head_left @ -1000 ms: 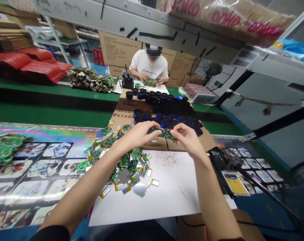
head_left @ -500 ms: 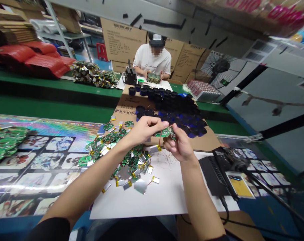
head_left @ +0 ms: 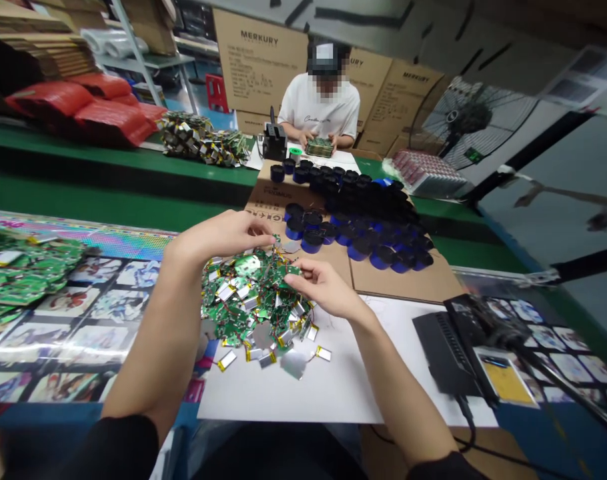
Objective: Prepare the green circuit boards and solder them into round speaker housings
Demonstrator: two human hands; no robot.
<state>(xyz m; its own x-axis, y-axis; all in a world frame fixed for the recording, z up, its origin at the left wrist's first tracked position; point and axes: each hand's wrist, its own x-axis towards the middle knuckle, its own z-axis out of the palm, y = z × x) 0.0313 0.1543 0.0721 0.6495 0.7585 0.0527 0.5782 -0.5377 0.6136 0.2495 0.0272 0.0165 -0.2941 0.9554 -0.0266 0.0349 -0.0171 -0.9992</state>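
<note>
Left hand (head_left: 223, 237): I see its fingers pinched together just above the green boards (head_left: 248, 300); I cannot tell what they hold.
Right hand (head_left: 326, 291): half open, fingertips touching the boards.
Green boards: piled under both hands.

Your left hand (head_left: 218, 235) curls over the far side of the heap of circuit boards (head_left: 248, 303), and whatever its fingertips pinch is too small to make out. Your right hand (head_left: 321, 287) lies on the heap with its fingertips among the boards, so it is unclear whether it grips one. The pile of green boards (head_left: 18, 267) is cut off by the left edge. The black device (head_left: 448, 347) has a cable that runs out at the bottom.
</note>
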